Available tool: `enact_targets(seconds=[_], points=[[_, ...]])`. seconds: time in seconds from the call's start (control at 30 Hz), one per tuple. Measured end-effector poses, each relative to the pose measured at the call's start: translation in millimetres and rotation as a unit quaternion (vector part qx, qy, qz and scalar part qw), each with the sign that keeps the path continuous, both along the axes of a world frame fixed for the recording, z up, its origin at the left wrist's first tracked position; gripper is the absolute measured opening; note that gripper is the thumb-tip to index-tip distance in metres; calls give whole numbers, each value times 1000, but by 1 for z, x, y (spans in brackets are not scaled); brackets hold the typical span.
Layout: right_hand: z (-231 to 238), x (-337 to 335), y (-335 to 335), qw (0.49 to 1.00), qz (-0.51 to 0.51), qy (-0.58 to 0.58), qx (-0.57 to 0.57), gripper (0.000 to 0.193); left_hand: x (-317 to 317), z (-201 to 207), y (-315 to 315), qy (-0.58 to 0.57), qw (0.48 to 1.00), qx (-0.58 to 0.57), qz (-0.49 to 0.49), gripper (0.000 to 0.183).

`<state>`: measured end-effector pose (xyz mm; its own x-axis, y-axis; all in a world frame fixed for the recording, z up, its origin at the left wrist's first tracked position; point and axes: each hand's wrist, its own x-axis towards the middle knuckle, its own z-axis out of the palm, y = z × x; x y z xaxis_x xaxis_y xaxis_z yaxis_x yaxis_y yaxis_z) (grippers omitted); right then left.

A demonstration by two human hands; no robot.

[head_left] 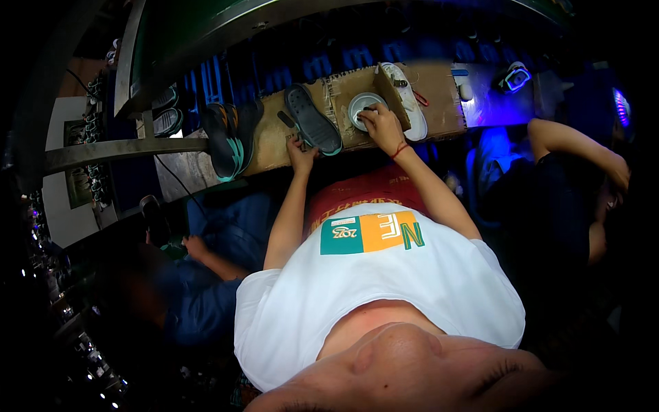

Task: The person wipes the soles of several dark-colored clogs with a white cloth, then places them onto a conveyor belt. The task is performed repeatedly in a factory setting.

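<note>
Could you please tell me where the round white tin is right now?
In the head view, the round white tin sits on the brown cardboard-covered bench, under the right hand, between the dark shoe sole and white sole.

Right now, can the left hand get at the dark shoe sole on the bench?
Probably yes: the left hand already rests at the near edge of the dark shoe sole, with nothing between them.

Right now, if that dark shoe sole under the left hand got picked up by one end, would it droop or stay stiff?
The shoe sole is thin and flat, so it would probably bend a little. It looks light. Its ridged tread should keep it from slipping under the left hand.
</note>
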<state>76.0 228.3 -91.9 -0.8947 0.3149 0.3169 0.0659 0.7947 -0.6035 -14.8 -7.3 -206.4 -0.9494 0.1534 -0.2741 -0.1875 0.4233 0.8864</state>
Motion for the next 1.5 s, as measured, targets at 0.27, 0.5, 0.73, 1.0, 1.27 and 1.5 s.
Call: enact_targets(seconds=[0.27, 0.5, 0.73, 1.0, 1.27, 1.5], points=[[-40, -17, 10, 999, 30, -27, 33, 13, -12, -20, -16, -32, 999, 16, -17, 86], [-44, -20, 11, 998, 39, -35, 39, 13, -10, -19, -8, -4, 997, -81, 7, 81], [-30, -16, 12, 1000, 20, 3, 1, 13, -6, 48, -48, -335, 851, 405, -7, 63], [7, -4, 8, 995, 18, -24, -99, 13, 2, 90, -23, -309, 773, 550, -61, 70], [79, 8, -4, 968, 174, 76, -163, 13, 9, 183, -5, 41, 927, 271, -255, 73], [91, 5, -1, 964, 211, 71, -147, 14, 13, 219, 9, 202, 907, 217, -298, 82]])
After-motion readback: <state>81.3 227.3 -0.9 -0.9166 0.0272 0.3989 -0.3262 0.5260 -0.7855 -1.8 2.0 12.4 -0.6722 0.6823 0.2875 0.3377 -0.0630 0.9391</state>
